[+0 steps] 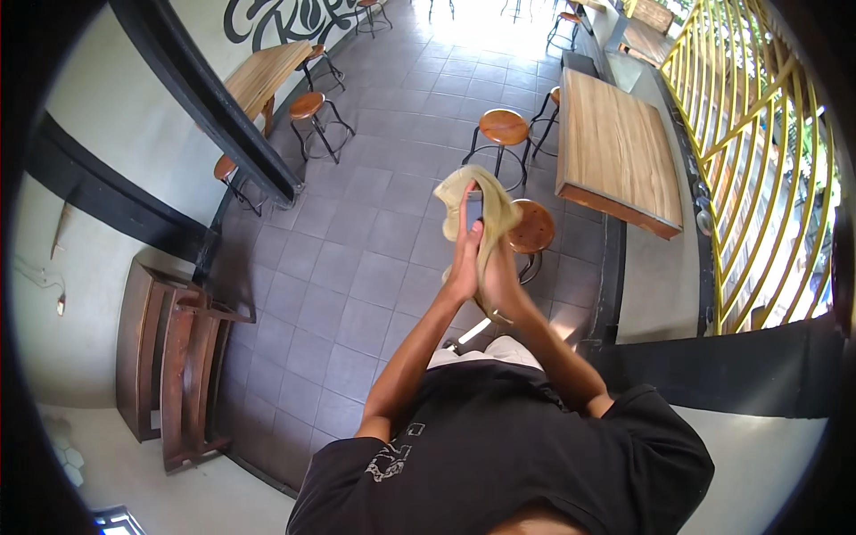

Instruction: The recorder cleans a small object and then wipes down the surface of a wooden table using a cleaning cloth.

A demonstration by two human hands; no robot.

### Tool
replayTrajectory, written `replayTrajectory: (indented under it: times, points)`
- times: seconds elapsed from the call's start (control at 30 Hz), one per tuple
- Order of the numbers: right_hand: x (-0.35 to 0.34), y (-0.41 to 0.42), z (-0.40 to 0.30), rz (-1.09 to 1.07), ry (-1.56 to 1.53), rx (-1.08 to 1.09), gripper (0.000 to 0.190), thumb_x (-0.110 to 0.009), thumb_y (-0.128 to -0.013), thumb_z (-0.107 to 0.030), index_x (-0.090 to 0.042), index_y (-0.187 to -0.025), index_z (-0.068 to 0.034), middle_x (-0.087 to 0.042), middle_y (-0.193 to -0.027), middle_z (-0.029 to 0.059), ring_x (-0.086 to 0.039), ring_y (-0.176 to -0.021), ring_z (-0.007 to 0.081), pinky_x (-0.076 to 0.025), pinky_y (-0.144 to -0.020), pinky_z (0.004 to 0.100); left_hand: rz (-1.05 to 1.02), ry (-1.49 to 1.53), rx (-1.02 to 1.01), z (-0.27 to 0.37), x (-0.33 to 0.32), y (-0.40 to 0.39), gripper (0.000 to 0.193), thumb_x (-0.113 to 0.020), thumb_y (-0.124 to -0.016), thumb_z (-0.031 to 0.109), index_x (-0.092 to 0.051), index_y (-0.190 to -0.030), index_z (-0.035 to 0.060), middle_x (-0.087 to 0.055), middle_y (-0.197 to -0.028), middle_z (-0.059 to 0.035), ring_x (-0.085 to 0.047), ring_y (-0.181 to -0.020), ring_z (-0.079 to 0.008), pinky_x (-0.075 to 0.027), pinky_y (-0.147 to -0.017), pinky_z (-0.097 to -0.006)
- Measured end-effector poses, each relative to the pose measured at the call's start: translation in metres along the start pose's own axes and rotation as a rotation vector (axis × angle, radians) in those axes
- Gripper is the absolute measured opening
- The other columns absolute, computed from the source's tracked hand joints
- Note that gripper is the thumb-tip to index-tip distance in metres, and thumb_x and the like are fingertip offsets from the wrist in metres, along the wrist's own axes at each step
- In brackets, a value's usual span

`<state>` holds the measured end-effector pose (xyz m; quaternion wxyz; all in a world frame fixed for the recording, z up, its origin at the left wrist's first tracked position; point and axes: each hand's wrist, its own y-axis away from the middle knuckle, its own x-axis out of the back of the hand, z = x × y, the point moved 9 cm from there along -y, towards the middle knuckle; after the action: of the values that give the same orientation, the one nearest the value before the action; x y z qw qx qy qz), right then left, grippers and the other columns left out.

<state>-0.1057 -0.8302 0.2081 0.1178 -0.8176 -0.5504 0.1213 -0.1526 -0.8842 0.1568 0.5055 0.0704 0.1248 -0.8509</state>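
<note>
Both my hands are raised in front of me with the palms close together. My left hand (471, 247) holds a phone-like flat grey object (474, 208) upright, its thumb over the lower edge. A beige cloth item (498, 207), perhaps a cap or a bag, hangs over and around my fingers. The cloth partly covers my right hand (496, 271), which presses against it from the right; its fingers are hidden. A thin strap end (501, 317) dangles by the right wrist. Beyond the cloth stands a round wooden stool (532, 226).
A wooden table (618, 144) stands at the right beside a yellow metal lattice (769, 167). Another stool (503, 127) is farther ahead. At the left are a black steel post (221, 107), a wooden table (267, 73) and a dark wooden bench (177, 381) against the wall.
</note>
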Motion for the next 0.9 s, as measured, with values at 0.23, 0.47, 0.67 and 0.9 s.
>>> replayTrajectory:
  times: [0.23, 0.47, 0.67, 0.9]
  points:
    - [0.035, -0.021, 0.022, -0.059, 0.141, -0.165, 0.042, -0.044, -0.104, -0.022, -0.047, -0.138, 0.001, -0.046, -0.144, 0.0199, -0.044, -0.134, 0.0276, -0.033, -0.113, 0.0379, -0.166, 0.085, 0.104, -0.007, -0.035, 0.003, 0.071, -0.035, -0.106, 0.044, -0.005, -0.163, 0.014, -0.025, -0.162, -0.0114, -0.026, -0.147, -0.0241, -0.022, -0.12, -0.0355]
    - [0.021, 0.002, -0.042, 0.027, 0.536, 0.287, 0.056, -0.043, -0.105, -0.027, -0.03, -0.152, 0.0, -0.026, -0.157, 0.027, -0.028, -0.143, 0.0434, -0.02, -0.118, 0.0526, -0.202, 0.242, 0.146, -0.011, -0.038, -0.002, 0.072, -0.03, -0.105, 0.055, -0.016, -0.16, 0.0108, -0.033, -0.156, -0.0122, -0.036, -0.14, -0.0258, -0.031, -0.117, -0.04]
    - [0.049, 0.011, -0.031, -0.114, 0.235, 0.265, 0.055, -0.037, -0.104, -0.027, -0.033, -0.151, 0.003, -0.035, -0.154, 0.0218, -0.035, -0.142, 0.0374, -0.025, -0.117, 0.0469, -0.006, 0.353, 0.036, 0.044, -0.072, 0.003, 0.071, -0.037, -0.104, 0.055, -0.02, -0.16, 0.0147, -0.036, -0.154, -0.0089, -0.039, -0.138, -0.0219, -0.029, -0.117, -0.0362]
    - [0.071, 0.017, -0.04, -0.093, 0.362, 0.449, 0.048, -0.044, -0.102, -0.019, -0.042, -0.141, 0.009, -0.039, -0.148, 0.0316, -0.033, -0.14, 0.0503, -0.017, -0.12, 0.054, 0.053, 0.345, 0.199, 0.026, -0.087, 0.0, 0.075, -0.031, -0.104, 0.062, -0.045, -0.144, 0.0006, -0.057, -0.134, -0.0131, -0.055, -0.123, -0.0221, -0.039, -0.11, -0.0355]
